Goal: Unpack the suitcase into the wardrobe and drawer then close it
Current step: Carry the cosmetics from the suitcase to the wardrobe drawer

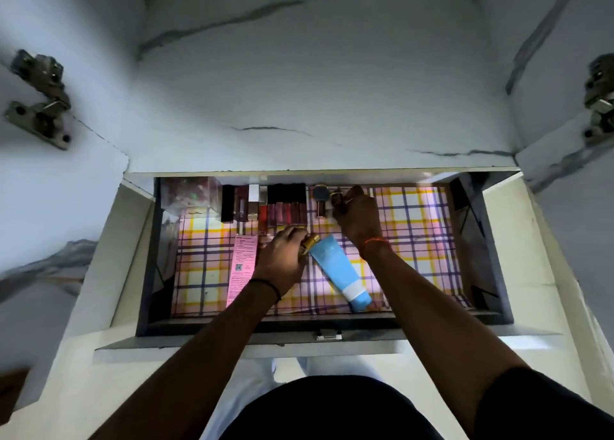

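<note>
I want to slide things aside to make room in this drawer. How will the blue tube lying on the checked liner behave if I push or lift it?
The blue tube lies flat and slanted, so it should slide rather than roll. Its body looks soft, probably yielding under the fingers. The white cap end seems stiffer, likely the better place to push.

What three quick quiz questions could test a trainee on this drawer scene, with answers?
1. True or false: the blue tube stands upright at the back of the drawer.
2. Which hand reaches the back row of cosmetics? A left, B right.
3. Fill in: the long flat box beside the left hand is ___ in colour.

Key
1. False; it lies flat on the checked liner.
2. B; the right hand.
3. Pink.
</note>
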